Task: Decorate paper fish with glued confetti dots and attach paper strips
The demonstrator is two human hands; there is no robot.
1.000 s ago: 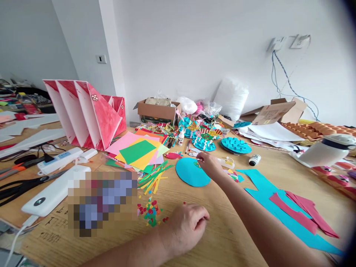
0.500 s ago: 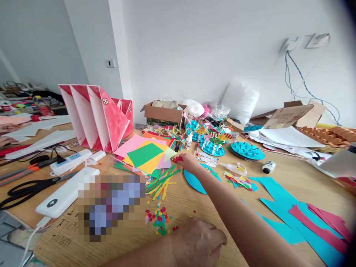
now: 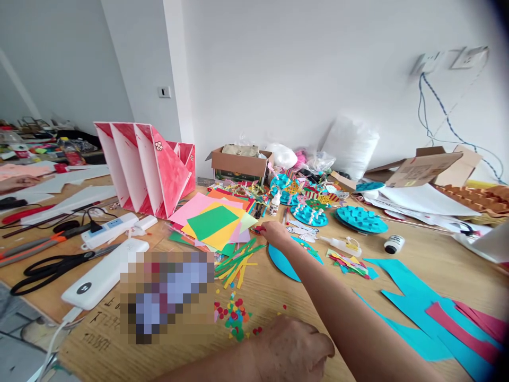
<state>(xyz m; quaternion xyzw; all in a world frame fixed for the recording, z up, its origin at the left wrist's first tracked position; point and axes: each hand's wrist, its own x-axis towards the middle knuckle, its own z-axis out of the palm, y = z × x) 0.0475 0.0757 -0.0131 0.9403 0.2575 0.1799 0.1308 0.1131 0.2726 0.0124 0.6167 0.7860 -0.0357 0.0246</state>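
Observation:
My right hand (image 3: pixel 275 234) is stretched forward across the table, its fingers pinched at a small red thing (image 3: pixel 259 229) whose kind I cannot make out. A blue paper disc (image 3: pixel 283 261) with small coloured bits on it lies below that hand and forearm. Close to the near edge, my left hand (image 3: pixel 294 346) rests on the table with its fingers curled; their inner side is hidden. Small coloured paper dots (image 3: pixel 235 318) are scattered just left of it. Green and yellow paper strips (image 3: pixel 239 263) lie beside a stack of coloured sheets (image 3: pixel 212 225).
A red-and-white file rack (image 3: pixel 149 170) stands at left, near black scissors (image 3: pixel 59 265), a power strip (image 3: pixel 109 231) and a white power bank (image 3: pixel 105 273). Glue bottles (image 3: pixel 274 204), decorated blue discs (image 3: pixel 360 219) and blue paper scraps (image 3: pixel 413 297) lie right. Another person's hand (image 3: pixel 16 183) shows far left.
The whole view has shifted slightly, so the table's things sit farther right. Less of the red thing shows at my right fingertips. My left hand stays resting on the table.

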